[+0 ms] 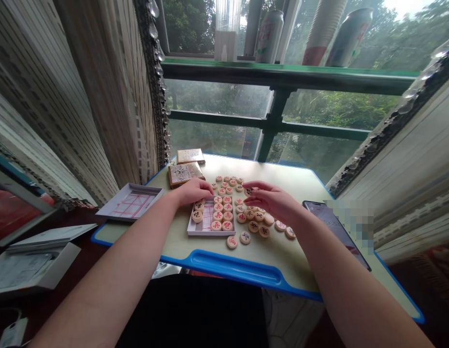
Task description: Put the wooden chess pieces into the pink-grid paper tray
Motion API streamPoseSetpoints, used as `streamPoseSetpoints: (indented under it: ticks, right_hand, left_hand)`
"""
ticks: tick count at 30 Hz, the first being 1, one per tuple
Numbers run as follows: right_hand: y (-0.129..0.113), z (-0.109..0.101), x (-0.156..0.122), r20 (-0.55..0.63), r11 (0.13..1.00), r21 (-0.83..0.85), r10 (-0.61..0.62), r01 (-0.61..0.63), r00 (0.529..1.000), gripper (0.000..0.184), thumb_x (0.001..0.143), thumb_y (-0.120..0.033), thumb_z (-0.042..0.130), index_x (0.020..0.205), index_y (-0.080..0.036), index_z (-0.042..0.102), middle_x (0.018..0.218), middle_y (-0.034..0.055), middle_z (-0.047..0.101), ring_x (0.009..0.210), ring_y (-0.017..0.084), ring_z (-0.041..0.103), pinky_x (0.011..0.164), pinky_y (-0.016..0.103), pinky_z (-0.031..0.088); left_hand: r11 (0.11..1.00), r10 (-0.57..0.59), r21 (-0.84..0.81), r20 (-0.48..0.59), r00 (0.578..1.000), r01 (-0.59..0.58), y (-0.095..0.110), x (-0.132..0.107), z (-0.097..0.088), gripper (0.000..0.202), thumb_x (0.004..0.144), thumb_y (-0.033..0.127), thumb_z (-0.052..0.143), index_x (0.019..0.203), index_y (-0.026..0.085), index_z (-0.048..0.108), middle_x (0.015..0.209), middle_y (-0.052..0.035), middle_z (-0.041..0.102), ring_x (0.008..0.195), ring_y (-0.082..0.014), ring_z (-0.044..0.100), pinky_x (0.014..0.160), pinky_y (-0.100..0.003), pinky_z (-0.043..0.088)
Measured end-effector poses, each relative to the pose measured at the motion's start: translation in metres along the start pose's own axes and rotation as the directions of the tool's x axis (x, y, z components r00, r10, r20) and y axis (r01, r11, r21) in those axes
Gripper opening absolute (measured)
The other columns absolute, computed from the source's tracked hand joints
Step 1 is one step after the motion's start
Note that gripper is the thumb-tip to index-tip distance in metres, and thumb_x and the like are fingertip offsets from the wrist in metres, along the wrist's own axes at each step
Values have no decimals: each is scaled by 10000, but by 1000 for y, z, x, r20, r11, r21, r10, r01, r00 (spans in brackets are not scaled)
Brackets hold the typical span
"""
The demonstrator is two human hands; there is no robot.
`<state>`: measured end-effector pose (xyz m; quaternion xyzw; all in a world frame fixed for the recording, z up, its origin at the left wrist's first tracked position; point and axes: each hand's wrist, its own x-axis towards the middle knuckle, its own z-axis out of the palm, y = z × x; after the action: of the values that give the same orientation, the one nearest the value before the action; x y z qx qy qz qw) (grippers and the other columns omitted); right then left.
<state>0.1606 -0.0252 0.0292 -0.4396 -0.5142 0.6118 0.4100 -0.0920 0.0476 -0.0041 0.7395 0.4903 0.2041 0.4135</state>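
Observation:
A shallow white box (211, 232) on the small table holds round wooden Chinese chess pieces. Red-marked pieces (217, 216) fill two columns at its right side, and a few black-marked pieces (197, 216) stand along its left side. Over the box's far left corner is my left hand (194, 190), fingers bent down and closed; whatever they grip is hidden. My right hand (273, 199) is to the right of the box, above loose pieces, with a black-marked Chinese chess piece (248, 192) between its thumb and fingers. Loose pieces (253, 226) lie right of and behind the box.
The box lid (132, 202) lies at the table's left edge. Two small decorated boxes (185, 174) sit at the back left. A phone (335, 232) rests at the right. A blue-rimmed pen groove (235, 268) runs along the front. Curtains hang on both sides of the window.

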Motion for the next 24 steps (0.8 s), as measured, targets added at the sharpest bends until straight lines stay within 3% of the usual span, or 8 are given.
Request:
streamPoseSetpoints:
  ticks: [6,12,18,24]
  right_hand:
    - [-2,8,-6,47,999,-34,-28,30,998,265,792,-231,661,1054,-207,633,908,37,664,860,166,683,844,322,548]
    - [-2,18,-11,116,995,-93,-26,37,993,349,710,-317,741,1009,-198,607,908,35,655,853,179,671,731,314,547]
    - [1,37,-15,199,994,-67,-70,85,977,305,702,-296,739,949,-203,585,833,3,636,798,152,655,643,267,538]
    - [1,42,-15,167,977,-169,-104,132,981,287,754,-267,667,1037,-228,637,770,-12,624,724,123,636,625,251,519]
  left_hand:
    - [1000,1,-2,-6,1000,-1,0,0,0,205,611,301,616,731,163,707,725,-24,674,721,-175,587,653,-273,460]
    - [1000,22,-17,-10,1000,-23,-3,2,0,201,605,280,609,724,155,712,733,-24,686,720,-173,595,651,-269,462]
    - [999,24,-31,-7,1000,-24,-2,2,0,196,609,272,608,727,154,714,709,-19,679,701,-168,587,641,-267,453]
    - [999,39,-20,-14,999,-39,-4,3,0,197,601,261,598,720,162,719,716,-14,684,718,-175,591,650,-264,449]
